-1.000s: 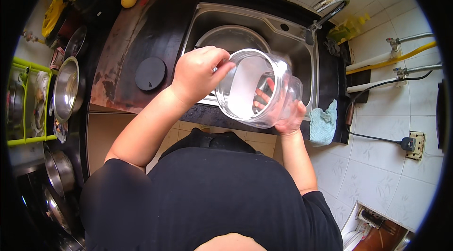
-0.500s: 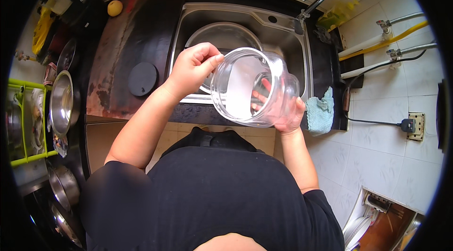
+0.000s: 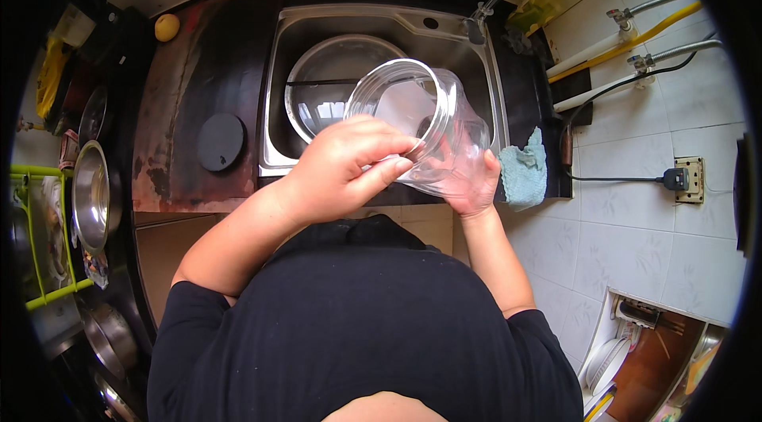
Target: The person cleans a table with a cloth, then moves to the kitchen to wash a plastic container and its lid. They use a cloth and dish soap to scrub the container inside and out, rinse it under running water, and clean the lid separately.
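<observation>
Clasping a clear plastic jar [image 3: 444,116]: left hand [image 3: 349,156] pinching seven o'clock, right hand [image 3: 474,193] cupping four; round black lid [image 3: 222,142] already off, nine o'clock!

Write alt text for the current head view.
A tilted clear jar is held in a person's right hand, the left hand at its rim, at a stainless-steel sink. A black disc lies left of the sink.

No lettering, label, number or sign can be read on anything in view
</observation>
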A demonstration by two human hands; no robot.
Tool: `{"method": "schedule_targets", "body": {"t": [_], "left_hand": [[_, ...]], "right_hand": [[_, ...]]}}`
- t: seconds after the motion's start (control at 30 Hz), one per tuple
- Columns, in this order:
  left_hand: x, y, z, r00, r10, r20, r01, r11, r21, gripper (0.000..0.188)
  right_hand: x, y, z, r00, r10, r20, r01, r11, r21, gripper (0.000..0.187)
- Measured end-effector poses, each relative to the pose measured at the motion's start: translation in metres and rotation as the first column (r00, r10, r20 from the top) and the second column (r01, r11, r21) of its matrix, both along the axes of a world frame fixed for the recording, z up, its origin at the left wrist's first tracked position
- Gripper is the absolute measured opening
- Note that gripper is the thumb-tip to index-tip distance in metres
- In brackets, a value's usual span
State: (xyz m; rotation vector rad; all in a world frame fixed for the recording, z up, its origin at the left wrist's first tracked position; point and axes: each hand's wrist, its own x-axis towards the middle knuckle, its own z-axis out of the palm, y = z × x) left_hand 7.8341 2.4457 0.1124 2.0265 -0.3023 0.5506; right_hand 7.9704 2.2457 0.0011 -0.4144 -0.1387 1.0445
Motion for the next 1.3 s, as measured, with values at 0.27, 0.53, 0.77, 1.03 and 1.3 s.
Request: {"method": "schedule_targets", "body": {"t": [0.27, 0.53, 0.77, 1.03, 1.3], "left_hand": [[-0.003, 0.011, -0.006, 0.942, 0.251, 0.224, -0.284, 0.950, 0.129, 0.014], [-0.003, 0.041, -0.075, 0.870, -0.397, -0.293, -0.143, 0.367, -0.919, 0.085], [0.025, 0.058, -0.086, 0.758, -0.168, -0.631, -0.532, 0.402, -0.745, 0.073], [0.111, 0.050, -0.089, 0.652, -0.009, -0.758, -0.645, 0.519, -0.561, 0.072], [0.184, 0.035, -0.087, 0.595, 0.007, -0.804, -0.704, 0.488, -0.517, 0.056]], "right_hand": [[-0.002, 0.013, 0.001, 0.991, -0.111, 0.070, 0.112, 0.994, -0.017, 0.072], [0.008, 0.038, -0.018, 0.994, 0.047, 0.098, -0.041, 0.998, -0.057, 0.074], [0.086, 0.063, -0.063, 0.754, 0.171, 0.634, 0.506, 0.465, -0.727, 0.048], [0.274, 0.114, -0.052, 0.025, 0.324, 0.946, 0.871, 0.458, -0.180, 0.050], [0.247, 0.070, -0.058, -0.098, 0.467, 0.879, 0.758, 0.607, -0.238, 0.069]]}}
